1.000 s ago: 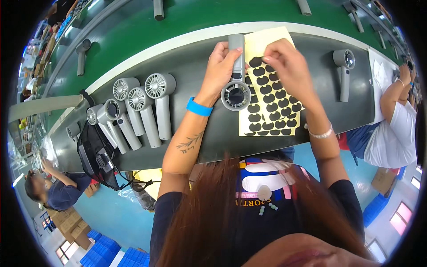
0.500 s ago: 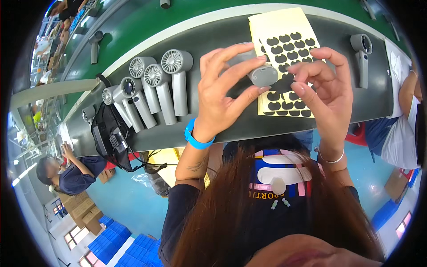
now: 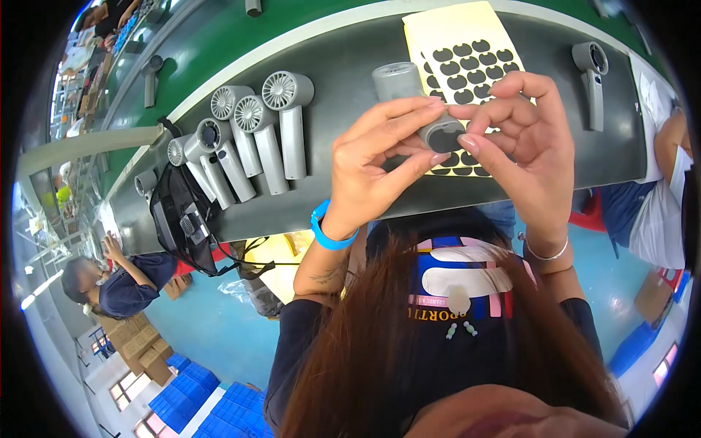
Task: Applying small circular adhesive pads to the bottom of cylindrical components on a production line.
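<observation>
A grey handheld fan lies in my left hand, its round head pointing away from me. Thumb and fingers pinch it close to the base of its handle, which faces me. Over that base sits a black sticker, apparently flush or nearly so. At its right edge, the thumb and fingertips of my right hand pinch or press the sticker; exactly how they hold it is partly hidden. Beneath both hands is a pale yellow sheet with rows of matching black stickers.
Several grey handheld fans stand on the dark table to the left, beside a black bag. Another fan lies at the right. A green conveyor runs beyond the table. Co-workers sit at both sides.
The sticker in my right fingers has moved left onto the fan's handle base, whose grey face showed before. My hands have come together, and the fan's head now shows beyond my left hand.
</observation>
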A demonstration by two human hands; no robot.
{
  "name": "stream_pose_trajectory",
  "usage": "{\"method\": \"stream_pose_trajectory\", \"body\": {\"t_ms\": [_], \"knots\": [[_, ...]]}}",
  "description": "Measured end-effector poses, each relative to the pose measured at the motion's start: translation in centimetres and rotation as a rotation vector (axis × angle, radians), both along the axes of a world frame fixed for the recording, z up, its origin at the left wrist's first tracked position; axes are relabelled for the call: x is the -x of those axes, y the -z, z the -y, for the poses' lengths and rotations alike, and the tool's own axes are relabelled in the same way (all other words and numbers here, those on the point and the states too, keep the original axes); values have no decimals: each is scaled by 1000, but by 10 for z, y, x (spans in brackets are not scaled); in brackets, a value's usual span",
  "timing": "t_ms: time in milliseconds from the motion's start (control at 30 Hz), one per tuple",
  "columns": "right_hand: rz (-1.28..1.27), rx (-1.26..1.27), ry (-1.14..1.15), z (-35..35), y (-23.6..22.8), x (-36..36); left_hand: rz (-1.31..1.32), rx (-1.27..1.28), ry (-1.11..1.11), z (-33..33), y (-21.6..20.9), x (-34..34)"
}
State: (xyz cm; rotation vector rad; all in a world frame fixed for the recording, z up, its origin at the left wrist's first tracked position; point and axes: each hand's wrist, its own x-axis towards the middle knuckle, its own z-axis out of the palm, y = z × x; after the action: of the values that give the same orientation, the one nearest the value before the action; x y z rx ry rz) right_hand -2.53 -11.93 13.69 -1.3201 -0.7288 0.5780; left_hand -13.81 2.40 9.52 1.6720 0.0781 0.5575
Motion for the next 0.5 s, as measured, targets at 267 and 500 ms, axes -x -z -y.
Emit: {"method": "stream_pose_trajectory", "body": {"t_ms": [267,500], "knots": [[4,35,-17,2,-1,-2,-8,206,97,-4,-4,1],[21,51,-24,2,0,-4,-15,181,98,-5,-5,1]]}}
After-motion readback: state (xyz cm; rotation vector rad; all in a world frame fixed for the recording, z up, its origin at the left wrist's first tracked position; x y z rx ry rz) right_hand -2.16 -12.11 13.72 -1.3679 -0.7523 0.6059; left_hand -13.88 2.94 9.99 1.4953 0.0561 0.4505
